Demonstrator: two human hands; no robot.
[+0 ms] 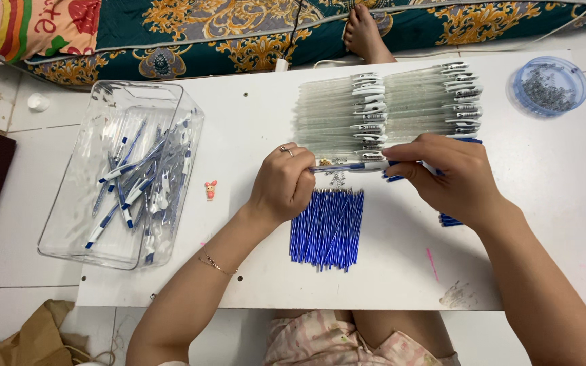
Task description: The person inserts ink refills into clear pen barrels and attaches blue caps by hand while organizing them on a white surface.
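Blue-tipped pen (347,167) — gripped by left hand (283,184) and right hand (452,177).

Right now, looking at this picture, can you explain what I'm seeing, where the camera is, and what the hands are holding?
This is one picture from a camera worn on a person's head, looking down at their own two bare hands over a white board on the floor. The left hand and right hand together hold one pen between them. Below it lies a bundle of blue refills. Behind the hands sit rows of clear pen barrels. At the left is a clear plastic bin with finished pens, and at the far right a round blue dish of small metal parts, perhaps springs. A small pink figure lies on the board.
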